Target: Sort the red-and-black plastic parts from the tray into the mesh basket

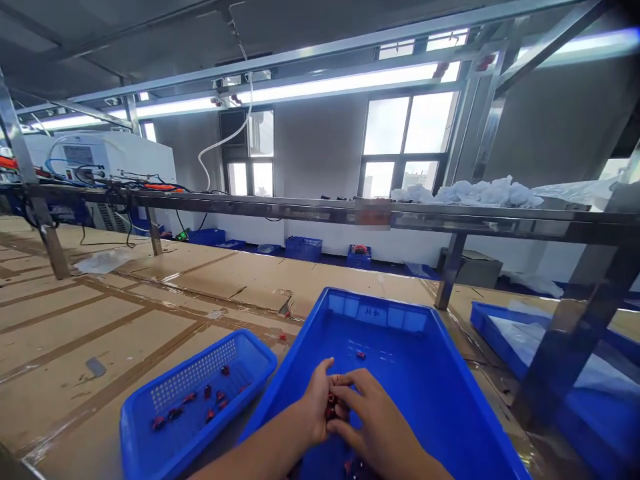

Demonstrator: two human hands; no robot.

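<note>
Right hand, fingers bent, pinch unclear, meets left hand, fingers curled round red pieces over big bin, basket at nine o'clock; step seemingly in-hand handling, next move calling for steady cupping.

The parts are dark red, the bin blue.

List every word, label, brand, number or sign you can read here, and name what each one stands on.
No text can be read for certain.
Raised characters on the inner far wall of the large blue tray: visible, but too blurred to quote.
Dark panel on the white machine: any print is too small.
Small green lit display below the shelf: too small to read.
</note>
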